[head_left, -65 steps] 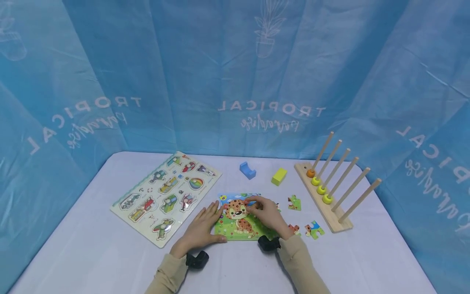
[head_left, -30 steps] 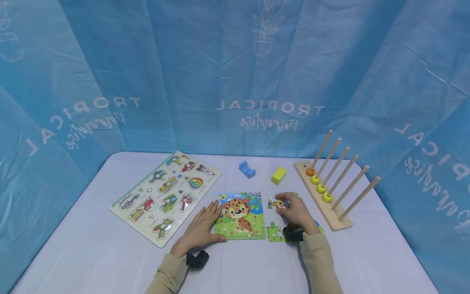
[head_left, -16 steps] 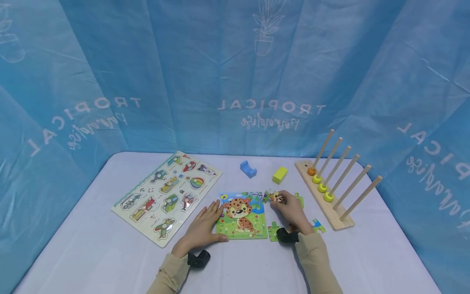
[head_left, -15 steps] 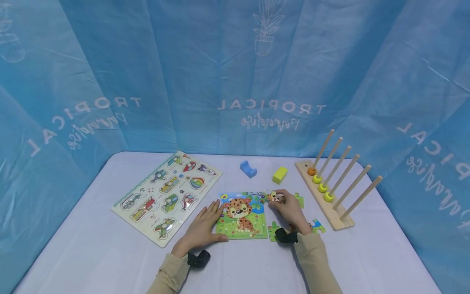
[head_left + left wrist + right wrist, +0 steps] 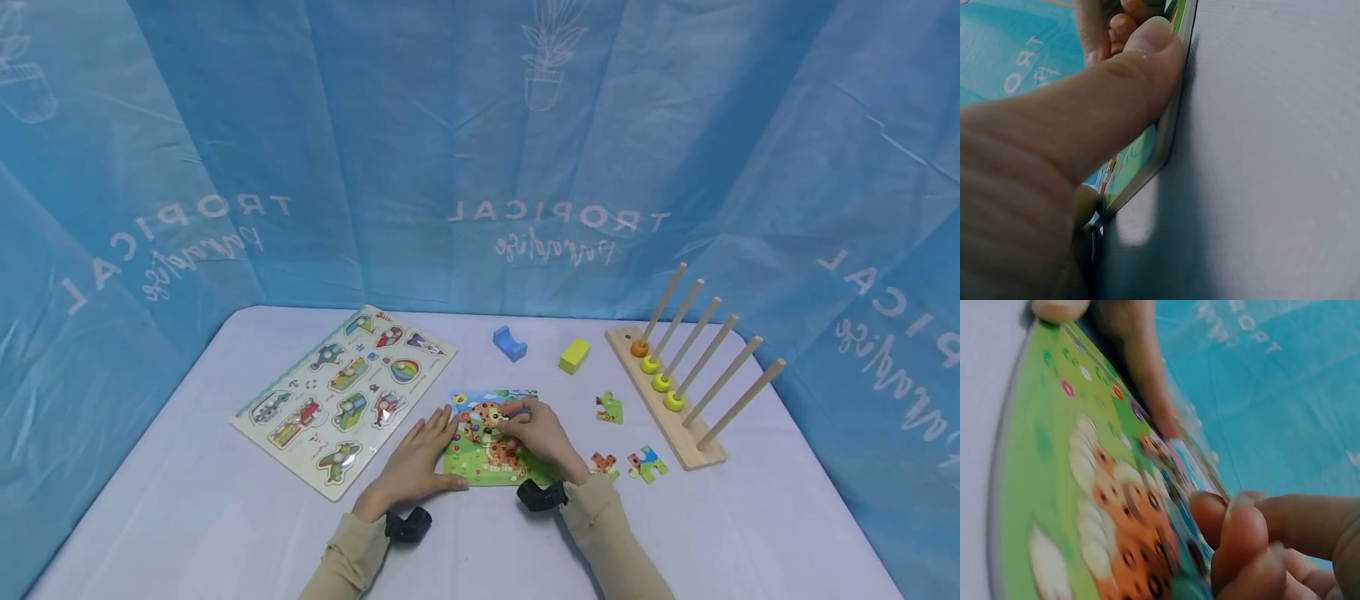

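A leopard picture puzzle board [image 5: 468, 472] lies at the middle of the table. My left hand [image 5: 415, 462] rests along its left side, fingers spread, with the thumb on the front edge in the left wrist view. Above the board, my right hand [image 5: 542, 433] pinches a jigsaw piece [image 5: 477, 427] between thumb and fingertips. The piece is tilted and covers part of the leopard's face. In the right wrist view the right fingers [image 5: 1244, 534] hide much of it. Loose jigsaw pieces lie to the right: a green one [image 5: 611, 408], a blue-and-green one [image 5: 647, 464] and a spotted one [image 5: 602, 464].
A vehicle peg puzzle [image 5: 307, 450] lies at an angle on the left. Behind the board are a blue curved block [image 5: 510, 343] and a yellow block [image 5: 574, 356]. A wooden peg rack [image 5: 686, 446] with upright rods and several beads stands on the right.
My right hand first reached to the loose pieces on the right and took one, then carried it left over the board. My left hand has stayed on the board's left side.
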`<move>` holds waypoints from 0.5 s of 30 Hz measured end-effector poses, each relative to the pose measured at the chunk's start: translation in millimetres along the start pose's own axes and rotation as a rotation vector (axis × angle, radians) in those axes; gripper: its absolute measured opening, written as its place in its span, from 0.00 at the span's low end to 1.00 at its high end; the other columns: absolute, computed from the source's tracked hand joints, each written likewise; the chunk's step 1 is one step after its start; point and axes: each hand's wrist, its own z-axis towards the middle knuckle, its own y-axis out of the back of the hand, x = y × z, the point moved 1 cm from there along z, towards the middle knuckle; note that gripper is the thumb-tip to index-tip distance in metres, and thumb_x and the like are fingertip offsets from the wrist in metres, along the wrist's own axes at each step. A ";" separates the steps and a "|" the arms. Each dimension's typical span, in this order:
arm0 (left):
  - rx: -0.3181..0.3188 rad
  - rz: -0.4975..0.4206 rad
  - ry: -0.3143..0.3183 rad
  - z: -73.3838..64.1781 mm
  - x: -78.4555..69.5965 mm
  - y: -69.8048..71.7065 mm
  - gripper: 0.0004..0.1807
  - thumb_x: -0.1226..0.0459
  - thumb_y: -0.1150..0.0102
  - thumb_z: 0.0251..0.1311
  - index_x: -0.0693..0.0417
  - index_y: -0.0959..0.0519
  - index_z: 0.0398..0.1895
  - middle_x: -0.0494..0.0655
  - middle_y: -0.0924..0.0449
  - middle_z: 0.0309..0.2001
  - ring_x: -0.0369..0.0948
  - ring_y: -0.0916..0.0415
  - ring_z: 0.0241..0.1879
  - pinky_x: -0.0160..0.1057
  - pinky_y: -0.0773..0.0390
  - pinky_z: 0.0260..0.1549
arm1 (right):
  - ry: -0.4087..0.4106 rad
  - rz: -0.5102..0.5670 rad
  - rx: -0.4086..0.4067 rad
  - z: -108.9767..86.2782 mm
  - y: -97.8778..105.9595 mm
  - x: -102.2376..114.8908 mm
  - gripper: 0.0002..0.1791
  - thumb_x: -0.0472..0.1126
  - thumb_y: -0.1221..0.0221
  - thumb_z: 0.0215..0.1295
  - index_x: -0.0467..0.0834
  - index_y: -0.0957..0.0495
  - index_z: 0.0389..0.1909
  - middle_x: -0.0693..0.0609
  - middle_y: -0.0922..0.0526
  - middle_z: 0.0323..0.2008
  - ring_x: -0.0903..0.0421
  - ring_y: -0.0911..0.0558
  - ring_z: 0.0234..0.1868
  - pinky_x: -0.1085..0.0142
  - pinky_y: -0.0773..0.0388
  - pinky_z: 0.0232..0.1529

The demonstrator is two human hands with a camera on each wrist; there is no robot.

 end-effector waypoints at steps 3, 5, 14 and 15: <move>0.008 0.003 0.001 0.4 0.5 -0.2 0.55 0.39 0.39 0.47 0.59 0.51 0.71 0.55 0.59 0.73 0.48 0.62 0.72 0.50 0.59 0.69 | 0.039 -0.063 0.031 0.6 -8.0 3.7 0.11 0.38 0.40 0.61 0.38 0.27 0.42 0.49 0.20 0.20 0.57 0.24 0.17 0.65 0.26 0.18; 0.011 0.001 0.001 0.3 0.8 -0.5 0.55 0.39 0.40 0.47 0.59 0.51 0.71 0.54 0.60 0.73 0.48 0.62 0.72 0.50 0.60 0.69 | 0.048 -0.098 0.035 1.2 -12.2 5.9 0.10 0.38 0.40 0.60 0.38 0.26 0.40 0.49 0.20 0.20 0.57 0.25 0.18 0.64 0.27 0.18; 0.010 0.001 -0.002 -2.2 -0.3 1.4 0.55 0.40 0.40 0.48 0.60 0.51 0.71 0.54 0.59 0.73 0.49 0.62 0.72 0.50 0.59 0.69 | 0.040 -0.408 -0.107 5.1 -28.7 12.5 0.08 0.45 0.37 0.56 0.46 0.24 0.30 0.55 0.25 0.18 0.59 0.29 0.16 0.66 0.30 0.16; 0.010 0.001 -0.002 -2.1 -0.5 1.5 0.55 0.40 0.40 0.48 0.60 0.51 0.71 0.54 0.59 0.73 0.49 0.62 0.72 0.50 0.59 0.69 | 0.040 -0.444 -0.122 5.4 -30.1 12.6 0.08 0.46 0.37 0.55 0.47 0.23 0.29 0.56 0.26 0.17 0.60 0.29 0.15 0.66 0.31 0.15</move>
